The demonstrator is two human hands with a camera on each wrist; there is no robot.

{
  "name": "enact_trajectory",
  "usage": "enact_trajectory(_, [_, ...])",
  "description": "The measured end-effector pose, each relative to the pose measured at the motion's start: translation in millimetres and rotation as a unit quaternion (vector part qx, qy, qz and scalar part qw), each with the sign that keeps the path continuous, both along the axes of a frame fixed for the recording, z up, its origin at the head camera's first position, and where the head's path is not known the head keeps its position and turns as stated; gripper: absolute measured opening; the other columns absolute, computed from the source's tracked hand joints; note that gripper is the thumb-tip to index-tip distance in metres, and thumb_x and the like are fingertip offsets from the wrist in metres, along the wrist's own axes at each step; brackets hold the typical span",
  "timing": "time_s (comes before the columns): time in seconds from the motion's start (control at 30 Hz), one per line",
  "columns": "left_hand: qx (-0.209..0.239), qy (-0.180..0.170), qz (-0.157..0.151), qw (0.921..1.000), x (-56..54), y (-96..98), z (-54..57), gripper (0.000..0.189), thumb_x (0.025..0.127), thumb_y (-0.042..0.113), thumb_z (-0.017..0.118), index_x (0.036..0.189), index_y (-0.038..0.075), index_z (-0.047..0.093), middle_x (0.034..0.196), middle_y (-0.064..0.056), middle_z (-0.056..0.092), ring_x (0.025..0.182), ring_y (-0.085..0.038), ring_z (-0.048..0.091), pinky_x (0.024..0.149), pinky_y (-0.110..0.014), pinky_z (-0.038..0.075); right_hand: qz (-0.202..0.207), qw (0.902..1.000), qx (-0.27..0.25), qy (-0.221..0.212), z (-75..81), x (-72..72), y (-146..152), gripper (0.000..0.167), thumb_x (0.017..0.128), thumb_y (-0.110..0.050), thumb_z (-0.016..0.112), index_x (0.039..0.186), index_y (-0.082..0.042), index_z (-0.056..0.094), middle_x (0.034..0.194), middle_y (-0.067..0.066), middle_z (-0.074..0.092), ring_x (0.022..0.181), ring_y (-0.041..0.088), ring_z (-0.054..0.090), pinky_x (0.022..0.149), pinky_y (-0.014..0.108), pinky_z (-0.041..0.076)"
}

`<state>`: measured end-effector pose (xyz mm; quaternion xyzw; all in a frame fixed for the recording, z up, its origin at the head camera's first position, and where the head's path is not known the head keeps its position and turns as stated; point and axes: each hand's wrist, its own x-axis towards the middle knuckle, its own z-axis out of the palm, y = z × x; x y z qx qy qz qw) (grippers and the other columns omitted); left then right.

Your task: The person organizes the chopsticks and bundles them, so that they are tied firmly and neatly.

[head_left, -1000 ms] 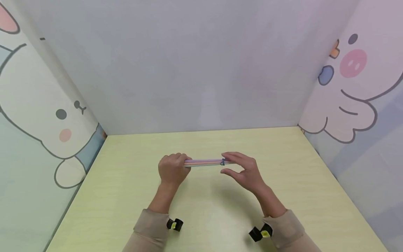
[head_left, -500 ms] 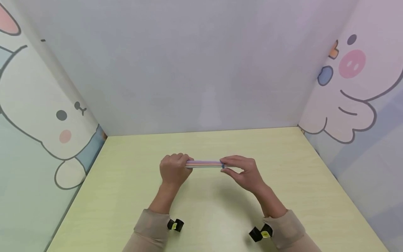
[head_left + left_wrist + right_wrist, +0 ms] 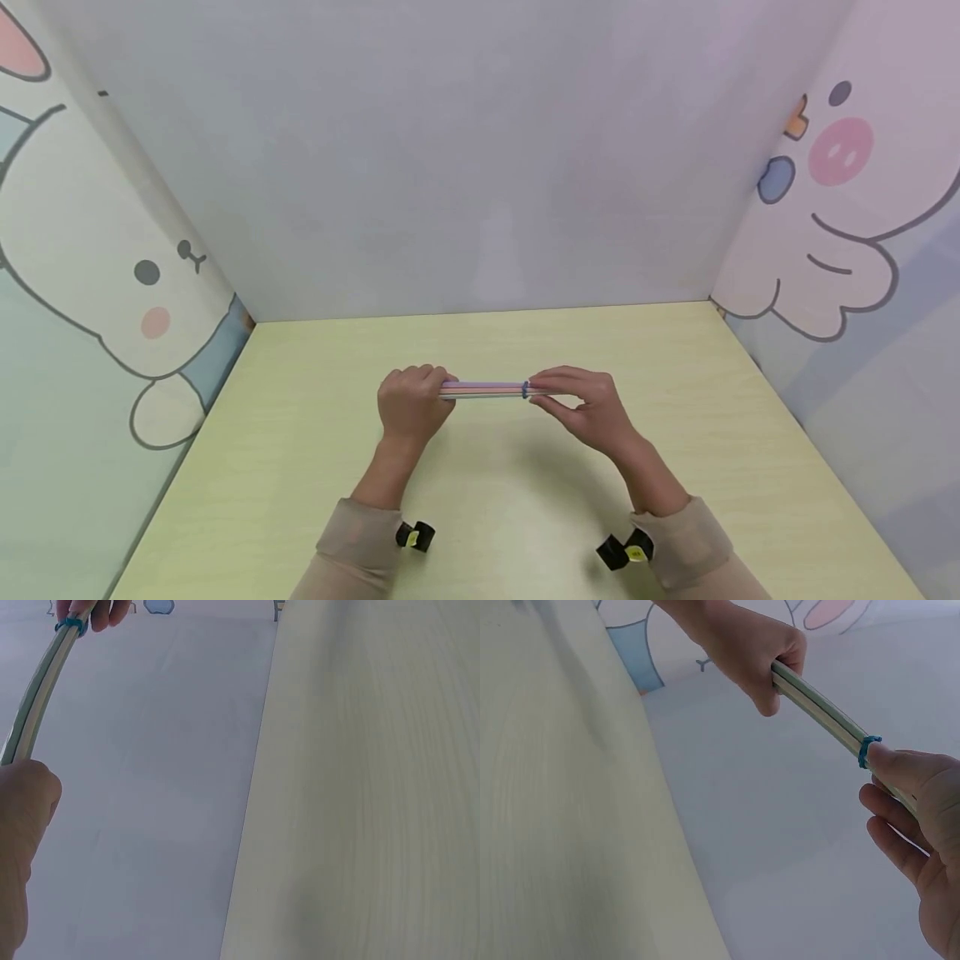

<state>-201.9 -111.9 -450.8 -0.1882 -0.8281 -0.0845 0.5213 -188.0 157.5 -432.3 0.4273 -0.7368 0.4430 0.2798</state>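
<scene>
A bundle of thin pastel sticks (image 3: 483, 390), lilac, pink and pale green, is held level above the table. My left hand (image 3: 415, 404) grips its left end in a fist, also seen across the right wrist view. Around the bundle, toward its right end, sits a blue rubber band (image 3: 525, 390), which looks like several tight turns in the right wrist view. The thumb and fingers of my right hand (image 3: 588, 410) pinch at this band, the thumb tip right against it (image 3: 881, 755). The sticks' right ends run back inside the right hand, partly hidden.
Below the hands spreads a pale yellow wood-grain table (image 3: 300, 483). A plain grey wall (image 3: 480, 167) stands at its back edge, with cartoon-printed side panels left and right. Black wrist cameras (image 3: 626, 550) are strapped at both cuffs.
My right thumb, apart from the band a second ago, has closed in with the fingers to pinch there. The band now lies slightly farther left on the bundle. The left hand keeps its grip.
</scene>
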Motion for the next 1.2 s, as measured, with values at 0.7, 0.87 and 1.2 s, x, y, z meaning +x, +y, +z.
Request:
enact_trajectory(0.7, [0.004,-0.011,0.002,0.9999,3.0,6.5,3.8,0.015,0.066,0.009,0.080,0.060,0.013,0.067,0.049,0.003,0.055,0.037,-0.013,0.037,0.039,-0.029,0.030,-0.020,0.9995,0.023,0.009,0.7,-0.2,2.1,0.039,0.069,0.005,0.087,0.106,-0.001,0.076,0.097,0.010,0.076,0.082,0.022,0.075,0.077,0.025,0.057])
enact_trajectory(0.87, [0.004,-0.015,0.002,0.9999,3.6,7.9,4.8,0.013,0.065,0.010,0.079,0.060,0.013,0.068,0.049,0.003,0.056,0.037,-0.014,0.038,0.039,-0.029,0.032,-0.031,0.9977,0.049,0.034,3.8,1.0,-1.2,0.033,0.071,0.005,0.085,0.103,-0.002,0.077,0.093,0.007,0.076,0.080,0.020,0.074,0.071,0.028,0.057])
enact_trajectory(1.2, [-0.016,-0.009,0.001,0.9998,7.4,16.2,4.0,0.017,0.066,0.013,0.080,0.058,0.014,0.065,0.048,0.003,0.053,0.038,-0.014,0.036,0.040,-0.028,0.029,-0.094,0.9809,0.134,0.104,9.6,4.6,-9.0,0.043,0.063,-0.017,0.094,0.102,-0.005,0.080,0.090,0.002,0.078,0.077,0.016,0.074,0.069,0.036,0.057])
